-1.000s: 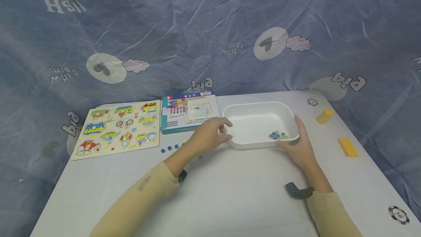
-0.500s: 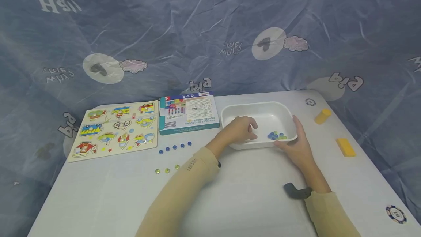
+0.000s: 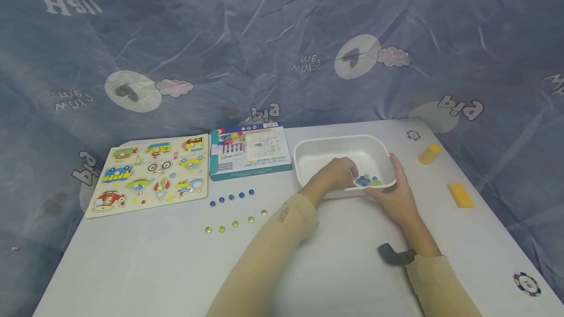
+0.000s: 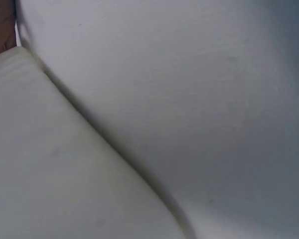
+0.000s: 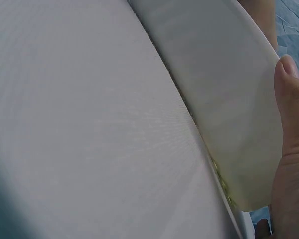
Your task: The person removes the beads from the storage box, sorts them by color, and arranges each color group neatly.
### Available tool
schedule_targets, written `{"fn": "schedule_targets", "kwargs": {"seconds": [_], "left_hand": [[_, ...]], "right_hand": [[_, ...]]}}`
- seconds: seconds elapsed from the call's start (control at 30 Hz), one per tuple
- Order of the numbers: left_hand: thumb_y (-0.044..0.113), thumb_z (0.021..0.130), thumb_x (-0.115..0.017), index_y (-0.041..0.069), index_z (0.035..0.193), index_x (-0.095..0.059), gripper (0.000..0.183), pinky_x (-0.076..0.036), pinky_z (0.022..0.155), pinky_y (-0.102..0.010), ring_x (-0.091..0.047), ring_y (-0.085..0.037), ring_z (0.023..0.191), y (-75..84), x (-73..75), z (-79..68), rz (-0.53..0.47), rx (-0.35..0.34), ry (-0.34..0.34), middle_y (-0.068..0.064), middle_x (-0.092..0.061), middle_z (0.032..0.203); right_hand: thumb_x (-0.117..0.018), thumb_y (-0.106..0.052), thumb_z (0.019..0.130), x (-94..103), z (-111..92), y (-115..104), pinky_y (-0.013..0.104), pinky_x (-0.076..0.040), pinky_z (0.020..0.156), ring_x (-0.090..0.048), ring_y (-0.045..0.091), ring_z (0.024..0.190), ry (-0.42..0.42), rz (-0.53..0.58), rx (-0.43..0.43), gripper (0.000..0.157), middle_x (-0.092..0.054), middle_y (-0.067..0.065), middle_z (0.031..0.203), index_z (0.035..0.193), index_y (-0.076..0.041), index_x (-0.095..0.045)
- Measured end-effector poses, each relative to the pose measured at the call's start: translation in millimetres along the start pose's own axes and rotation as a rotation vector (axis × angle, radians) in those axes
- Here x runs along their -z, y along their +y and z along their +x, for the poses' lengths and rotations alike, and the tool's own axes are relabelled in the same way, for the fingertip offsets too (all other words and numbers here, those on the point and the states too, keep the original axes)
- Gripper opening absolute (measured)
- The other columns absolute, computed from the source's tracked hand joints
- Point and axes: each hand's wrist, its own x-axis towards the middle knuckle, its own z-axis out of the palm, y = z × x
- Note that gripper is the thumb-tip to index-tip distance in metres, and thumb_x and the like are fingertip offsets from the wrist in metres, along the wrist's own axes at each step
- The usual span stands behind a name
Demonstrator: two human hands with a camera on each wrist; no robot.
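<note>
A white plastic tray (image 3: 374, 148) holds a small cluster of blue and green beads (image 3: 369, 180) in its near right corner. My left hand (image 3: 339, 172) reaches inside over the near rim, fingers bent down right at the cluster's left side; its fingertips are partly hidden, and I cannot tell whether they pinch a bead. My right hand (image 3: 396, 197) grips the tray's right end, thumb on the near rim and fingers along the right wall. In the right wrist view the thumb (image 5: 291, 99) presses the tray wall (image 5: 234, 99).
On the table lie a row of blue beads (image 3: 231, 197) and a row of green beads (image 3: 235, 224). Behind them are a picture puzzle board (image 3: 150, 175) and a flat cardboard box (image 3: 251, 150). A yellow cylinder (image 3: 429, 154) and yellow block (image 3: 460, 195) stand on the right.
My left hand has moved right from the tray's left rim into the tray, down to the beads, uncovering the bead rows on the table. The right hand has kept its grip.
</note>
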Motion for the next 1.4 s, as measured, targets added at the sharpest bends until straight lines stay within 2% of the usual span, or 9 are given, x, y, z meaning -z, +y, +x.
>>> {"fn": "schedule_targets", "kwargs": {"seconds": [0.4, 0.53, 0.7, 1.03, 1.27, 1.4], "left_hand": [[0.025, 0.078, -0.074, 0.022, 0.100, -0.071, 0.022, -0.047, 0.096, -0.031, -0.063, -0.010, 0.100, -10.0, -9.7, 9.7, -0.089, -0.024, 0.030, 0.007, -0.071, 0.102], [0.027, 0.080, -0.073, 0.023, 0.100, -0.071, 0.021, -0.048, 0.095, -0.030, -0.062, -0.009, 0.098, -10.7, -11.7, 13.1, -0.072, -0.035, 0.031, 0.008, -0.070, 0.101], [0.032, 0.079, -0.074, 0.024, 0.100, -0.070, 0.023, -0.050, 0.086, -0.027, -0.060, -0.007, 0.087, -11.3, -13.6, 15.3, -0.054, -0.028, 0.031, 0.008, -0.068, 0.094], [0.033, 0.078, -0.074, 0.027, 0.098, -0.070, 0.022, -0.049, 0.085, -0.028, -0.057, -0.006, 0.083, -10.2, -14.3, 19.3, -0.029, -0.032, 0.033, 0.009, -0.065, 0.089], [0.032, 0.077, -0.075, 0.026, 0.094, -0.070, 0.018, -0.048, 0.074, -0.026, -0.058, -0.008, 0.075, -9.5, -14.8, 18.8, -0.037, -0.033, 0.024, 0.009, -0.063, 0.079], [0.031, 0.077, -0.075, 0.025, 0.089, -0.071, 0.015, -0.049, 0.079, -0.027, -0.059, -0.007, 0.078, -9.5, -14.0, 18.1, -0.039, -0.060, 0.032, 0.010, -0.066, 0.081]], "right_hand": [[-0.082, -0.032, 0.071, 0.4, 1.5, -0.1, 0.056, -0.007, 0.116, -0.008, 0.031, 0.147, -0.008, 0.022, 0.017, 0.113, -0.006, -0.006, 0.160, 0.149, -0.041, -0.002], [-0.083, -0.033, 0.071, 0.8, 2.1, -1.7, 0.056, -0.008, 0.116, -0.008, 0.030, 0.147, -0.005, 0.017, 0.016, 0.113, -0.007, -0.007, 0.159, 0.149, -0.042, -0.002], [-0.082, -0.034, 0.072, 0.5, 1.4, -1.6, 0.056, -0.008, 0.116, -0.009, 0.032, 0.147, -0.006, 0.006, 0.014, 0.113, -0.006, -0.006, 0.160, 0.149, -0.042, -0.001], [-0.081, -0.036, 0.072, -0.4, 2.3, -0.7, 0.056, -0.009, 0.116, -0.010, 0.033, 0.147, 0.000, -0.002, 0.016, 0.112, -0.007, -0.005, 0.160, 0.149, -0.041, 0.000], [-0.082, -0.037, 0.070, 0.1, 2.0, -0.4, 0.058, -0.009, 0.115, -0.009, 0.034, 0.147, -0.005, -0.009, -0.011, 0.115, -0.006, -0.004, 0.160, 0.149, -0.043, 0.001], [-0.083, -0.038, 0.069, 0.1, 1.8, -1.4, 0.058, -0.009, 0.115, -0.008, 0.033, 0.147, -0.009, -0.005, -0.021, 0.115, -0.005, -0.006, 0.160, 0.149, -0.043, 0.001]]}}
